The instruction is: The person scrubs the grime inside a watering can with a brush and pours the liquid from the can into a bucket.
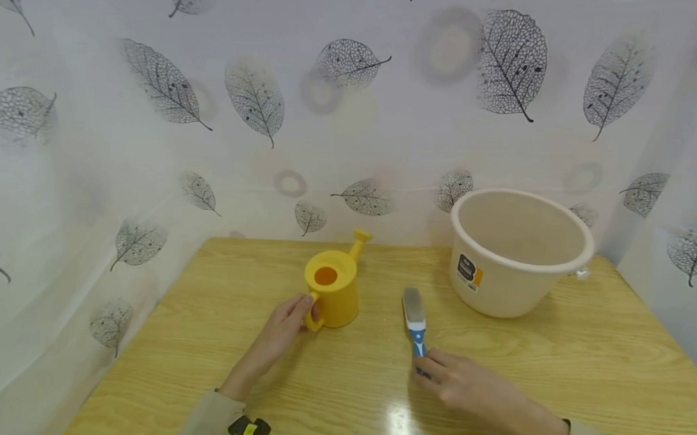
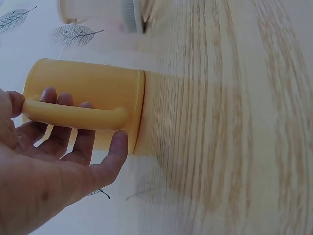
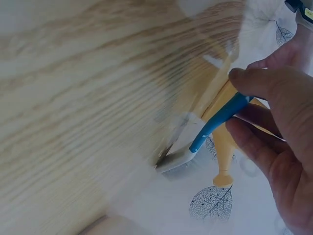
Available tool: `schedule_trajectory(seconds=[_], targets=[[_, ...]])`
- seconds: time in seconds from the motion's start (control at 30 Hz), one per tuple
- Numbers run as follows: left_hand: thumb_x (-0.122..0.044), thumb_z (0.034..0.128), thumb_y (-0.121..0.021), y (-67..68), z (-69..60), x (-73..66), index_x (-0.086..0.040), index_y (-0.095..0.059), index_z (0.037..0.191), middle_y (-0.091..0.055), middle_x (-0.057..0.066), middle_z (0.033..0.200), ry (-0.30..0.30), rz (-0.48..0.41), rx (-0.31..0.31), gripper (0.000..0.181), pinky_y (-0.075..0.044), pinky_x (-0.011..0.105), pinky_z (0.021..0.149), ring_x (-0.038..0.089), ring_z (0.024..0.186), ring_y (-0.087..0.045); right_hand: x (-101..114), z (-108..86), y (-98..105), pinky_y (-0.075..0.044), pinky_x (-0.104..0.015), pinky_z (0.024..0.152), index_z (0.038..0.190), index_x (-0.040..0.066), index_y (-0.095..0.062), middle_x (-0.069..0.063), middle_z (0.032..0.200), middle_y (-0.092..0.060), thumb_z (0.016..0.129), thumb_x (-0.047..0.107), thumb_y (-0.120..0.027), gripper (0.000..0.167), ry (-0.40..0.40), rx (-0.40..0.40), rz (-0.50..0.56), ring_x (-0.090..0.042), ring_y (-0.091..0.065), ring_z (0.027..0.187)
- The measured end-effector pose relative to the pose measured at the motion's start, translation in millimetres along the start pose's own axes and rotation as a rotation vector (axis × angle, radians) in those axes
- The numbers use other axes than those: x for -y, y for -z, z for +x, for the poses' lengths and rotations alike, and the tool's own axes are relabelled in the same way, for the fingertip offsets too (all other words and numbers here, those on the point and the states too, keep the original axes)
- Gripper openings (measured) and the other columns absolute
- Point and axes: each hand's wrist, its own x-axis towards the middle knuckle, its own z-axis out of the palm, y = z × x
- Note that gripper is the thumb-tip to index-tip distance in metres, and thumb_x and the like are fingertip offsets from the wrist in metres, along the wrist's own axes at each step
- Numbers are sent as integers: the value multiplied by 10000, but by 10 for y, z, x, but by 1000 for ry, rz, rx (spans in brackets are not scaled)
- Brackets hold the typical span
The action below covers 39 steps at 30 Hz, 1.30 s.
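Note:
A yellow watering can (image 1: pixel 342 300) stands upright on the wooden table, its spout pointing away to the right. My left hand (image 1: pixel 284 324) holds its handle; in the left wrist view the fingers (image 2: pixel 84 147) pass behind the handle (image 2: pixel 73 115) and the thumb is at its top end. To the right, my right hand (image 1: pixel 458 381) grips a brush (image 1: pixel 416 332) by its blue-and-white handle (image 3: pixel 222 117). The brush's grey head (image 1: pixel 413 304) points away from me, low over the table; whether it touches the wood I cannot tell. My right hand covers the handle's near end.
A large white bucket (image 1: pixel 496 293) with a label stands at the back right of the wooden table (image 1: pixel 319 389). Behind the table hangs a pale curtain (image 1: pixel 386 135) printed with dark leaves. A dark band with a yellow patch (image 1: pixel 250 430) is on my left wrist.

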Motion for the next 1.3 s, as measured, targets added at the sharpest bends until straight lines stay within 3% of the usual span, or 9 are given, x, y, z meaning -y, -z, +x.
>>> schedule_trajectory(seconds=[0.1, 0.23, 0.4, 1.3], targets=[[-407, 1127, -335, 13, 16, 21, -55, -604, 1012, -615, 96, 1102, 15, -18, 25, 457, -535, 467, 982, 210, 1090, -592, 17, 13, -3, -551, -199, 762, 1043, 109, -730, -22, 1076, -707, 987, 17, -360, 385, -15, 12, -9, -124, -644, 935], [-431, 1125, -317, 18, 31, 25, -54, -599, 1016, -612, 107, 1130, 36, -38, 49, 483, -534, 473, 995, 214, 1105, -595, 29, 14, 24, -564, -205, 762, 1065, 93, -730, -30, 1099, -701, 840, 45, -617, 256, -48, 62, 19, -132, -652, 949], [-426, 1128, -305, 14, 39, 27, -56, -589, 1023, -594, 99, 1133, 50, -55, 63, 478, -550, 456, 974, 214, 1106, -585, 39, 15, 31, -566, -199, 738, 1054, 92, -734, -25, 1092, -690, 694, 104, -866, 384, -67, 91, 43, -127, -657, 937], [-480, 1115, -317, 2, 35, 22, -28, -577, 1020, -578, 100, 1093, 49, -78, 83, 530, -554, 475, 970, 211, 1099, -579, 96, 6, -10, -535, -151, 660, 1002, 75, -761, -20, 1001, -647, 654, 142, -906, 383, -89, 117, 15, -114, -634, 865]])
